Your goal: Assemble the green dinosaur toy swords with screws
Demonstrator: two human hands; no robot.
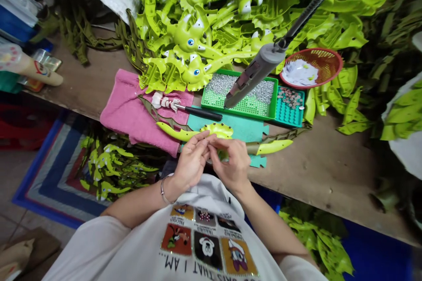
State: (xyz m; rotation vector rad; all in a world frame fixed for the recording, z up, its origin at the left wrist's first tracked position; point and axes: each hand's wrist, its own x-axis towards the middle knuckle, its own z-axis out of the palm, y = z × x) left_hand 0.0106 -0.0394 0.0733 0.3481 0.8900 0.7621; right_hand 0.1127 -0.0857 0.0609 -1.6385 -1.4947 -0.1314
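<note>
My left hand (191, 162) and my right hand (232, 162) meet close to my body, thumbs and fingertips pinched together. What sits between the fingertips is too small to make out. Just beyond them lies a lime-green toy part with a scalloped frill (217, 130), partly hidden by my fingers. A curved green piece (176, 132) extends to its left, and another green tip (274, 146) on a dark olive strip reaches right. Beneath is a teal foam mat (259, 161). A black-handled tool with a cloth-wrapped shaft (203, 113) rests behind, partly on a pink cloth (127, 107).
A grey powered screwdriver (253, 74) hangs over a green tray of screws (239, 112). Beside it are a teal tray of small round metal pieces (290, 118) and a red basket (332, 63) holding white scraps. Green dinosaur-head shells (191, 37) pile up behind.
</note>
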